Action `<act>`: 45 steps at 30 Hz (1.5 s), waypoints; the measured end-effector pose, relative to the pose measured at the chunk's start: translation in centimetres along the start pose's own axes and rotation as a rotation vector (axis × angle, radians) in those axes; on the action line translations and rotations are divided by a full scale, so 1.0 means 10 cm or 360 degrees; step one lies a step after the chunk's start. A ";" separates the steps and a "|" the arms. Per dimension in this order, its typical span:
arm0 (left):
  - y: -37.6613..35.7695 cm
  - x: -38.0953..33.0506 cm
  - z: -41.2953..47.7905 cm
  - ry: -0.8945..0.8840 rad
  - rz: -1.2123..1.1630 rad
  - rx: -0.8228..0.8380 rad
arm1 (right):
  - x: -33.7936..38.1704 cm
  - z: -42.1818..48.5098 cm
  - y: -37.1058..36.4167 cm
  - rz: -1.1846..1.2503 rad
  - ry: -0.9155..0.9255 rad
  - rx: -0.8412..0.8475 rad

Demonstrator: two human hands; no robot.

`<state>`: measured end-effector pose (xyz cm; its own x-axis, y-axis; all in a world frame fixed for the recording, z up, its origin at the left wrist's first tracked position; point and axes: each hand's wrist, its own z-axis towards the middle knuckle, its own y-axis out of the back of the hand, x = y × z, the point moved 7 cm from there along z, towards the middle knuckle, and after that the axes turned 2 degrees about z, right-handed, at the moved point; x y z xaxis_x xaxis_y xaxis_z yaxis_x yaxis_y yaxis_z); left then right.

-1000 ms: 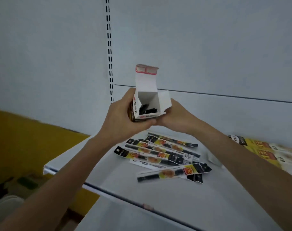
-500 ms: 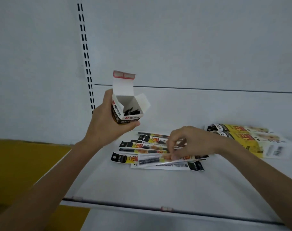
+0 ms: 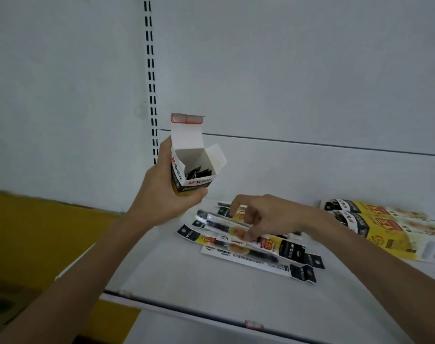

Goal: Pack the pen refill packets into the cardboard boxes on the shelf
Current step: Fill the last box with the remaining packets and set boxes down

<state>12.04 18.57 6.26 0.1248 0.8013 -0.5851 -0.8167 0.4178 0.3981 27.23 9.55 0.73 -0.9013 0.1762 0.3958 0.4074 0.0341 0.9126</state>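
Note:
My left hand [image 3: 167, 194] grips a small open cardboard box [image 3: 193, 167] upright above the white shelf [image 3: 211, 289]; its top flap stands up and dark packet ends show inside. Several pen refill packets [image 3: 261, 249] lie in a loose pile on the shelf, black, yellow and white. My right hand [image 3: 266, 217] reaches over the pile and pinches one refill packet [image 3: 220, 220], lifted a little at its left end. The packets under my right hand are partly hidden.
Two flat yellow and black boxes [image 3: 385, 227] lie on the shelf at the right. A slotted upright [image 3: 150, 78] runs up the white back panel. The shelf's front edge [image 3: 186, 311] is near me; a yellow wall is at the lower left.
My right hand left the box, dropped to the pile and pinched a packet, which now lifts off the pile. My left hand keeps the box raised.

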 end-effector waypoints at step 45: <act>0.15 -0.23 -0.12 -0.0049 0.0301 -0.0216 | 0.81 -0.50 1.14 0.1226 0.1122 -0.1129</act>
<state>9.90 16.85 7.35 -0.0220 0.8735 -0.4864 -0.8951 0.1996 0.3988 23.80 6.42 14.91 -0.4375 -0.6537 0.6174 0.8892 -0.4166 0.1890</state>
